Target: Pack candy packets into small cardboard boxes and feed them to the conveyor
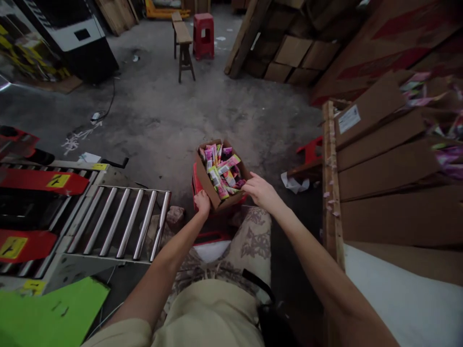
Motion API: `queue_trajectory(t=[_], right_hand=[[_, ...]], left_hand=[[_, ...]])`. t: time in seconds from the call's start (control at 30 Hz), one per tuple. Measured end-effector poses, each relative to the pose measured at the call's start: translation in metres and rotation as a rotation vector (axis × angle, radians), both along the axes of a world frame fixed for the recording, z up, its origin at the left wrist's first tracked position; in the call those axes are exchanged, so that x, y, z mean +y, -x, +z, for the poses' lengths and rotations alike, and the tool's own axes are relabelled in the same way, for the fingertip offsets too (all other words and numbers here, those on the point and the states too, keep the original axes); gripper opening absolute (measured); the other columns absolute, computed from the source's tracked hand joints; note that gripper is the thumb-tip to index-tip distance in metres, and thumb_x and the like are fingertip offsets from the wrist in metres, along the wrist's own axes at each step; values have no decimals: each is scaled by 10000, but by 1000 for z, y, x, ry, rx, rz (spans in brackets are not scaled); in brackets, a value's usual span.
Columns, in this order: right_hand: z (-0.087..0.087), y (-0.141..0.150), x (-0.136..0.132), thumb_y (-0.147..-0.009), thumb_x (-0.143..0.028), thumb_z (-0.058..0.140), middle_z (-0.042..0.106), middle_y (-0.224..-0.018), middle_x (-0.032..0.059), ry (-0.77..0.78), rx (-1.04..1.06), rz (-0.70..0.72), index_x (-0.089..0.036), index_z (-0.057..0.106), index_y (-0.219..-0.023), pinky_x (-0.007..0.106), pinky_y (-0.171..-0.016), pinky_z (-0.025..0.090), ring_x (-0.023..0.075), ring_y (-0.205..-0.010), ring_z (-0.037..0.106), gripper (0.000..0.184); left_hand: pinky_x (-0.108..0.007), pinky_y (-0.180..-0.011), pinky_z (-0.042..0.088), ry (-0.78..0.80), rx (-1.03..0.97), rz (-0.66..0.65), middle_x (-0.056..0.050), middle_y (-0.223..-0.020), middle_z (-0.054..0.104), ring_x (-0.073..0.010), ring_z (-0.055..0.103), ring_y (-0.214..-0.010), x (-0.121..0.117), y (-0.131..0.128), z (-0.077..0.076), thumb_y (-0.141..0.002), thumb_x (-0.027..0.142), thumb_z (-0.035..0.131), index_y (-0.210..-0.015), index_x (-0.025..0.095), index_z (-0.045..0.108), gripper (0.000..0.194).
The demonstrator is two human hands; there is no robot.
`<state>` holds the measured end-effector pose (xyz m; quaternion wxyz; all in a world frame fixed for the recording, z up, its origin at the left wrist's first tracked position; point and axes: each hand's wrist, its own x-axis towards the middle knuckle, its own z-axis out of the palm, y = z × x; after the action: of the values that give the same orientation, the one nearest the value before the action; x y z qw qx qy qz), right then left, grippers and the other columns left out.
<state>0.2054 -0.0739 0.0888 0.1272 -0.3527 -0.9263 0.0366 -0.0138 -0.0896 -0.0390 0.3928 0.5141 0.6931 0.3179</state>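
An open cardboard box (209, 185) full of colourful sachets (223, 168) sits tilted on a red stool (196, 180) in front of my knees. The sachets are pink, yellow-green and purple, lying in a loose heap. My left hand (202, 201) grips the box at its near left corner, fingers curled against the cardboard. On the right side, my right hand (258, 190) holds the box's edge with the thumb and fingers closed at the rim. The fingertips of both hands are partly hidden by the box.
A roller conveyor (125, 221) with a red-sided machine (43, 183) stands at the left. Larger cartons (383, 168) line a wooden-edged platform (331, 183) on the right. Ahead are a wooden bench (183, 36) and another red stool (203, 36). White paper (294, 183) lies on the floor.
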Motion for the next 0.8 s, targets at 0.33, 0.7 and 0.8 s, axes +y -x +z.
queue_trajectory(t=[0.33, 0.7, 0.8], right_hand=[[3, 65, -29, -958, -444, 474, 19, -1629, 172, 30, 158, -319, -190, 228, -1544, 617, -1147, 258, 385, -1493, 78, 684], [-75, 117, 38, -954, -403, 475, 257, -1586, 169, 157, -10, -500, -167, 417, -1477, 685, -1121, 189, 436, -1469, 119, 577], [-76, 111, 38, -950, -408, 487, 220, -1596, 180, 202, 0, -474, -153, 445, -1455, 696, -1124, 170, 442, -1473, 95, 567]], left_hand=[[-350, -1065, 430, -564, -236, 73, -138, -1372, 562, -192, 552, -1256, 120, 70, 58, -982, 473, 394, -1351, 184, 492, 479], [-255, -742, 462, -481, 190, -609, -45, -845, 743, -154, 651, -768, 152, 65, 116, -927, 446, 492, -862, 181, 766, 386], [-261, -671, 426, -421, 384, -620, -39, -724, 710, -159, 623, -685, 160, 46, 114, -940, 457, 469, -773, 188, 754, 426]])
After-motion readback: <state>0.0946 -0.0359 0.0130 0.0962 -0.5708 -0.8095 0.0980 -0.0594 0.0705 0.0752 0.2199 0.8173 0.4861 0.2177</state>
